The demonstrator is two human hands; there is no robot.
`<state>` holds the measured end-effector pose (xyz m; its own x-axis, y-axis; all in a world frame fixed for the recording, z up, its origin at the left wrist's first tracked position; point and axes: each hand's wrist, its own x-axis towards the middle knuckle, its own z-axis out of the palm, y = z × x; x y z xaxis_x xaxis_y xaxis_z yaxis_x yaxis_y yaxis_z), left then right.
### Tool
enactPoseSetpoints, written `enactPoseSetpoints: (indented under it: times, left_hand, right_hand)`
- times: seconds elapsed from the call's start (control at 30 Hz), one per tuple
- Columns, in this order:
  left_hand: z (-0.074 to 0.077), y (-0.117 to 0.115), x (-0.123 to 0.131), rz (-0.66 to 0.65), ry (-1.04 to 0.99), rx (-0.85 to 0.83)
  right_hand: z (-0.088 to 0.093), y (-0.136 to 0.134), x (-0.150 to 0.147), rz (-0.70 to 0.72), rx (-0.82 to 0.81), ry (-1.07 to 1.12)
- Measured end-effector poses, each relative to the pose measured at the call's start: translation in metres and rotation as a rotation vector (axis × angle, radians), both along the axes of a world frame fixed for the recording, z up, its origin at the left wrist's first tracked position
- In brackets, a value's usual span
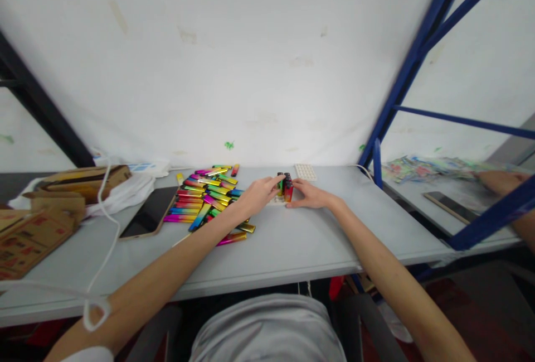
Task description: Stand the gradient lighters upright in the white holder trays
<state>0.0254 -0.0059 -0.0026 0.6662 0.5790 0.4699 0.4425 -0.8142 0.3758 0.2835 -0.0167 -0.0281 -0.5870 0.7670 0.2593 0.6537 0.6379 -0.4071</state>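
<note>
Between the left hand [259, 193] and the right hand [313, 194], upright lighters [288, 192] stand clustered on the table [301, 242]. Left fingers reach their tops, right fingers curve beside them — whether either grips, I cannot tell — and light, even pressure should prevent toppling.
</note>
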Motion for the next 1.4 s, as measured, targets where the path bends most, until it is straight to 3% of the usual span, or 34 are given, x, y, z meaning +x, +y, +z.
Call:
enactPoseSetpoints:
  times: [0.13,0.27,0.43,0.53,0.67,1.0,1.13,1.3,1.4]
  left_hand:
    - [0.002,-0.003,-0.002,0.022,0.013,0.000]
    - [0.015,-0.006,-0.013,0.077,-0.055,0.024]
    - [0.031,0.011,-0.054,0.119,0.031,0.002]
    - [0.032,0.030,-0.084,0.155,0.152,-0.087]
    - [0.030,0.044,-0.109,0.108,0.227,-0.210]
    - [0.026,0.044,-0.110,0.099,0.264,-0.138]
    - [0.032,0.035,-0.102,0.146,0.072,-0.180]
    - [0.049,0.013,-0.089,0.053,-0.298,-0.519]
    - [0.057,0.004,-0.082,0.012,-0.439,-0.629]
  right_hand:
    - [0.002,-0.001,-0.001,0.006,0.003,-0.024]
    - [0.005,-0.003,-0.001,0.010,0.000,-0.036]
    - [0.006,-0.003,-0.002,0.000,-0.003,-0.028]
    - [0.005,-0.003,-0.001,-0.003,-0.007,-0.027]
    - [0.004,-0.002,-0.001,-0.007,0.001,-0.019]
    - [0.005,-0.003,-0.001,-0.012,-0.006,-0.025]
    - [0.003,-0.001,-0.001,-0.006,-0.008,-0.027]
    - [0.002,0.000,0.000,-0.007,-0.003,-0.017]
    - [0.003,0.000,-0.001,-0.006,-0.003,-0.030]
